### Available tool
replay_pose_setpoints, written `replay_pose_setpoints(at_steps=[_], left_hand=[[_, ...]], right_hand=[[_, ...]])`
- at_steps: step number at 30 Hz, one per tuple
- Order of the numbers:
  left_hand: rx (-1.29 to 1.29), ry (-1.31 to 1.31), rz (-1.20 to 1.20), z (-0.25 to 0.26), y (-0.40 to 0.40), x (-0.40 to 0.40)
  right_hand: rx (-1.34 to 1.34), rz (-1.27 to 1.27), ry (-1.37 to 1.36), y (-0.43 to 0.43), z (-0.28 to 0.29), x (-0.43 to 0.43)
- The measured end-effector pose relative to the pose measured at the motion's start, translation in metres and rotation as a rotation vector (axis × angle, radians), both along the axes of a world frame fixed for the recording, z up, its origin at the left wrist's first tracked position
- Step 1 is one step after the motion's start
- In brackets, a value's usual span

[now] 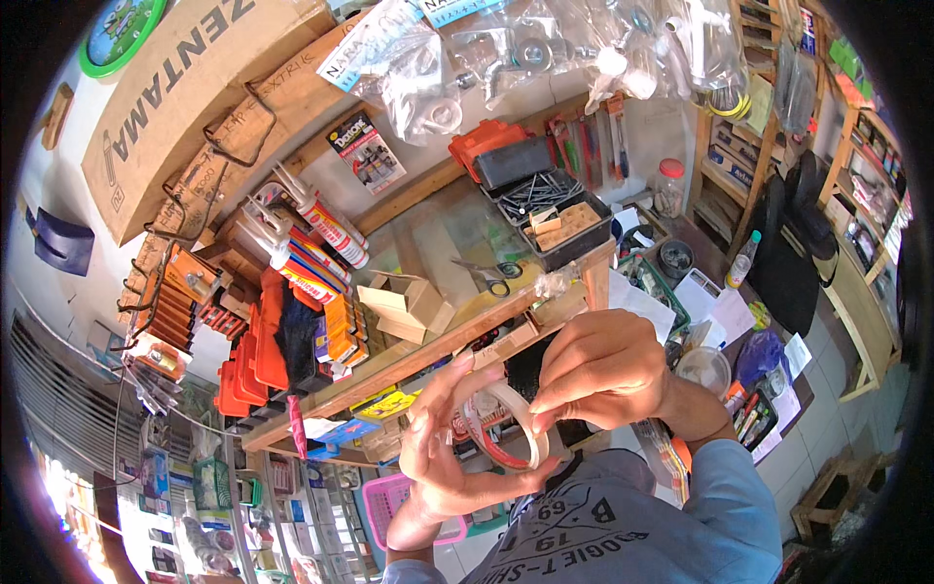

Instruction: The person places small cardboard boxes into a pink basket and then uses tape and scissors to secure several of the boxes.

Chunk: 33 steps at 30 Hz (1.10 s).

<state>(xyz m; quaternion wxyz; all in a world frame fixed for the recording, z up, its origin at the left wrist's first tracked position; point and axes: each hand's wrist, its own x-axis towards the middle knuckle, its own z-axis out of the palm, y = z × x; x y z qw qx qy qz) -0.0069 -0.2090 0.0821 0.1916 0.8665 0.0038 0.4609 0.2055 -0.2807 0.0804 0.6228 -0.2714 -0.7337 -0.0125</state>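
A roll of clear adhesive tape (538, 447) stands on edge in front of my chest, the printed inner face of its core turned toward me. My left hand (445, 456) grips it, with the thumb along the lower rim and the fingers at the upper left. At the roll's right rim, my right hand (606, 372) has its thumb and forefinger pinched together against the tape. Whether a loose tape end sits between those fingertips is too small to tell. Beyond the hands, an opened cardboard box (408, 306) and black-handled scissors (496, 277) rest on the glass-topped counter (430, 237).
Silicone sealant tubes (321, 226) and orange cases (252, 358) crowd the counter's left. A black case of nails (536, 197) lies at the back right. Bagged taps (503, 62) hang overhead. Papers (646, 306) and a green tray (657, 285) cover the right-hand table. A pink basket (383, 496) is below.
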Motion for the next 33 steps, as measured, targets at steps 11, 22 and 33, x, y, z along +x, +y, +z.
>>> replay_pose_setpoints(at_steps=[11, 22, 33], left_hand=[[-0.172, 0.094, -0.084, -0.008, 0.009, 0.009], [-0.391, 0.308, -0.110, -0.036, 0.041, 0.028], [-0.538, 0.441, -0.185, -0.052, 0.083, 0.070]], right_hand=[[-0.176, -0.038, 0.013, -0.001, -0.004, 0.011], [-0.551, -0.088, 0.263, 0.006, -0.053, 0.010], [-0.340, -0.471, 0.255, 0.034, -0.112, 0.027]])
